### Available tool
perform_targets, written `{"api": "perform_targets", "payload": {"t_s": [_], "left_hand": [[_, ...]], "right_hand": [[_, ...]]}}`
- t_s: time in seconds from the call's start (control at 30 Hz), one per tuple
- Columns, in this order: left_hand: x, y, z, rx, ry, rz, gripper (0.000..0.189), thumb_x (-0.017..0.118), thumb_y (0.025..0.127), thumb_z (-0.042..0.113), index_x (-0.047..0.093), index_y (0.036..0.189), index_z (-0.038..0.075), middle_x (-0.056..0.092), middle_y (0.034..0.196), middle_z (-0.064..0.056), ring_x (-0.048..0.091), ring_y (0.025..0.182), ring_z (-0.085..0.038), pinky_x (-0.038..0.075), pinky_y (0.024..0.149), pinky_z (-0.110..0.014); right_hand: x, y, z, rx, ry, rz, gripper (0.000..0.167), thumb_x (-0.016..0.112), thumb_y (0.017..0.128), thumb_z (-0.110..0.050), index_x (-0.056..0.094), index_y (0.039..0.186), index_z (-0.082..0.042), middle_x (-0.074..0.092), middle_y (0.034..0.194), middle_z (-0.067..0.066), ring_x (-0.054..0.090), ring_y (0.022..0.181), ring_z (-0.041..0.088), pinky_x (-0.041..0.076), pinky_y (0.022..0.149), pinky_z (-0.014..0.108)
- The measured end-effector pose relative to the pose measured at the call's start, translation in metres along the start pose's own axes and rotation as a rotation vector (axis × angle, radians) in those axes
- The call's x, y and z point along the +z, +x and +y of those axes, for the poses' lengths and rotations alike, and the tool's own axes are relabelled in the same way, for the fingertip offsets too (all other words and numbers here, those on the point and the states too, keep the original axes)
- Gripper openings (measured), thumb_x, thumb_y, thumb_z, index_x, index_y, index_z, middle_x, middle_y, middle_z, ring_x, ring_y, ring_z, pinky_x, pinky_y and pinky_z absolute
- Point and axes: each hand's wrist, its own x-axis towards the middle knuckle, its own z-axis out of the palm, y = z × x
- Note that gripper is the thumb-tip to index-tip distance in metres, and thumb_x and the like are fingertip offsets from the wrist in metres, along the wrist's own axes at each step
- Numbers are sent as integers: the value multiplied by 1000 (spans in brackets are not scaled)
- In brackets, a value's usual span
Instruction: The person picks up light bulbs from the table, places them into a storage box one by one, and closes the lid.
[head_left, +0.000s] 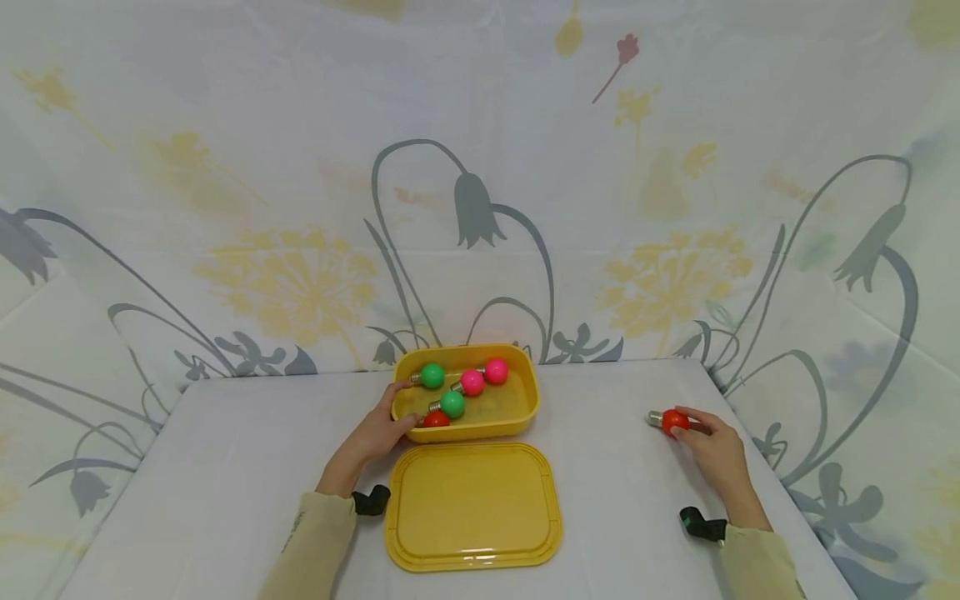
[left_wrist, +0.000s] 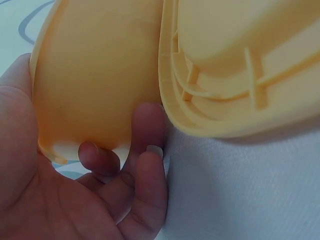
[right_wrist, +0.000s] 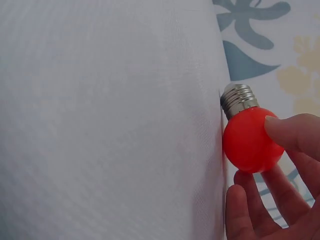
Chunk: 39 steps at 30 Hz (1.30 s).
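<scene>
My left hand (head_left: 380,429) grips the left end of a yellow plastic box (head_left: 498,410), with the thumb at the near corner of the rim. Inside the box lie small round light bulbs: two green (head_left: 452,405), two pink (head_left: 496,372) and a red one (head_left: 436,419) beside the thumb. In the left wrist view the fingers curl against the box's outer wall (left_wrist: 95,75). Over at the right, my right hand (head_left: 716,454) holds another red bulb (right_wrist: 252,140) by its round end between thumb and fingers. Its silver screw base (head_left: 655,418) points left, low over the cloth.
A yellow lid (head_left: 474,507) lies on the white tablecloth (head_left: 607,500) just in front of the box. Behind the table hangs a flower-printed curtain (head_left: 480,275), and the box stands close to it. The table's right edge runs just beyond my right hand.
</scene>
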Motion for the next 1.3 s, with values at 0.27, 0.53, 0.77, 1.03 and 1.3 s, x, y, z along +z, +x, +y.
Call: {"api": "perform_targets", "payload": {"t_s": [0.27, 0.53, 0.77, 1.03, 1.3], "left_hand": [[0, 0, 0, 12, 0, -4, 61, 62, 95, 23, 32, 149, 17, 49, 135, -27, 52, 109, -36, 45, 92, -46], [0, -1, 1, -13, 19, -4, 64, 62, 94, 26, 31, 150, 19, 52, 131, -24, 54, 106, -35, 46, 87, -42], [-2, -1, -1, 11, -3, -20, 63, 62, 95, 23, 31, 149, 16, 50, 133, -28, 53, 108, -37, 46, 89, -44], [-5, -1, 0, 12, 3, -35, 64, 62, 95, 23, 28, 150, 15, 51, 129, -26, 54, 106, -36, 47, 84, -40], [-4, -3, 3, 21, 8, -45, 63, 62, 96, 23, 29, 148, 15, 52, 125, -26, 55, 102, -35, 47, 79, -37]], "right_hand": [[-1, 0, 3, 31, 26, 13, 49, 69, 94, -29, 61, 135, -3, 57, 135, 26, 55, 122, 40, 42, 71, 11], [1, 1, 3, 28, 36, 42, 48, 72, 92, -27, 63, 131, 0, 59, 131, 28, 57, 119, 41, 42, 68, 10], [3, 1, 5, 32, 68, 45, 49, 74, 91, -27, 63, 132, -1, 58, 132, 28, 56, 120, 40, 42, 70, 10], [3, 1, 3, 45, 70, 34, 52, 74, 91, -29, 63, 133, -2, 57, 133, 28, 55, 122, 40, 41, 71, 10], [2, -1, 3, 76, 87, 24, 54, 74, 91, -32, 62, 133, -2, 56, 135, 28, 53, 123, 39, 42, 70, 9]]}}
